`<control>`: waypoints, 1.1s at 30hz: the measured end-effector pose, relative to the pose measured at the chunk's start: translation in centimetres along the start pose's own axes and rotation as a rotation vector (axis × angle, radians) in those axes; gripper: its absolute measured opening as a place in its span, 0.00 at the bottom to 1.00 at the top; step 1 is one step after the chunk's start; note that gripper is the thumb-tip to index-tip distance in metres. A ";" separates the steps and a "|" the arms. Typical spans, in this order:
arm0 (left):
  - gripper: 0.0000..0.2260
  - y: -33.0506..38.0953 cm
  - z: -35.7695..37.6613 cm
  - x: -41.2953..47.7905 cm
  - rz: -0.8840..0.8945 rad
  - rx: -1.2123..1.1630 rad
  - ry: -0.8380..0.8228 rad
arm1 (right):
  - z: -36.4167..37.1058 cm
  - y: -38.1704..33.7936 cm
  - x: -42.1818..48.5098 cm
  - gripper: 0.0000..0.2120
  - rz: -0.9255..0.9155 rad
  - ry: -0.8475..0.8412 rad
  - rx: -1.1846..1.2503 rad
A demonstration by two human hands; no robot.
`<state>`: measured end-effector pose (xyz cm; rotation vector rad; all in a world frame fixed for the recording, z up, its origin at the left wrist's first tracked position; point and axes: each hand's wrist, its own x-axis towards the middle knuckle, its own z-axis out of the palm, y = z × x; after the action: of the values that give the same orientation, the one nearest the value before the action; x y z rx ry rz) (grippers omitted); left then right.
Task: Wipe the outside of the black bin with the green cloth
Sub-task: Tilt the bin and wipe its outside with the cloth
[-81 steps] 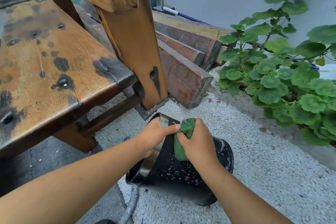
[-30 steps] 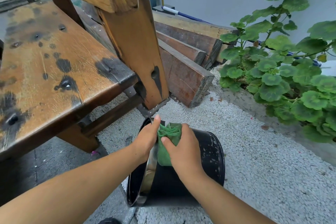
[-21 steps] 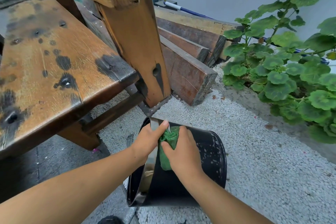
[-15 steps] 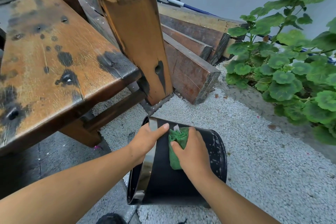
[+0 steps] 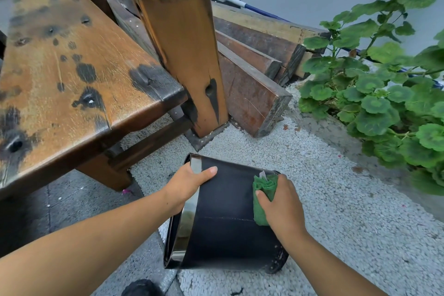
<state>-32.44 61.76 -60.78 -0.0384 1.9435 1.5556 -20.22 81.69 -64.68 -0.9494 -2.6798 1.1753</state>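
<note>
The black bin (image 5: pixel 225 228) lies on its side on white gravel, its chrome-rimmed mouth facing left. My left hand (image 5: pixel 186 186) grips the rim at the top, thumb stretched over the black wall. My right hand (image 5: pixel 282 206) presses the folded green cloth (image 5: pixel 263 196) against the bin's outer wall near its base end on the right. The bin's underside and far wall are hidden.
A weathered wooden bench (image 5: pixel 72 74) stands at left, its thick leg (image 5: pixel 192 67) just behind the bin. Stacked timber beams (image 5: pixel 254 74) lie behind. A leafy green plant (image 5: pixel 384 94) fills the right. Grey paving (image 5: pixel 72 202) borders the gravel at the lower left.
My right hand has slid the green cloth along the bin's wall from near the rim toward the base end. My left hand kept its hold on the rim.
</note>
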 end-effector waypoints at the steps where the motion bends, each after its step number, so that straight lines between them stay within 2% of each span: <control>1: 0.11 -0.1 -0.1 0.0 -0.004 0.001 0.006 | -0.1 0.3 0.1 0.18 0.005 0.001 -0.006; 10: 0.11 0.0 -0.7 0.1 0.005 0.061 0.084 | -0.7 2.2 0.4 0.16 0.023 0.031 -0.093; 16: 0.18 0.1 -0.7 0.0 -0.046 0.043 0.102 | -1.1 2.5 0.5 0.15 0.019 0.032 -0.109; 21: 0.13 0.5 -0.2 -0.3 -0.042 0.028 0.086 | -1.6 2.1 0.3 0.13 0.016 0.060 -0.048; 25: 0.13 0.7 -0.1 -0.3 -0.059 0.007 0.078 | -1.8 0.4 0.0 0.13 0.002 0.070 0.072; 28: 0.12 1.0 0.2 -0.2 -0.077 -0.013 0.072 | -1.5 -2.0 -1.1 0.12 -0.019 0.025 0.243; 32: 0.08 1.3 1.2 -0.1 -0.065 -0.003 0.119 | -0.6 -5.1 -3.5 0.11 -0.109 -0.042 0.281; 33: 0.10 1.4 1.6 0.0 -0.051 0.004 0.144 | -0.3 -5.7 -4.2 0.11 -0.133 -0.050 0.281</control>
<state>-32.27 63.55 -59.66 -0.2014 2.0400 1.5523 -19.69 76.59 -59.83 -0.6972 -2.4768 1.5104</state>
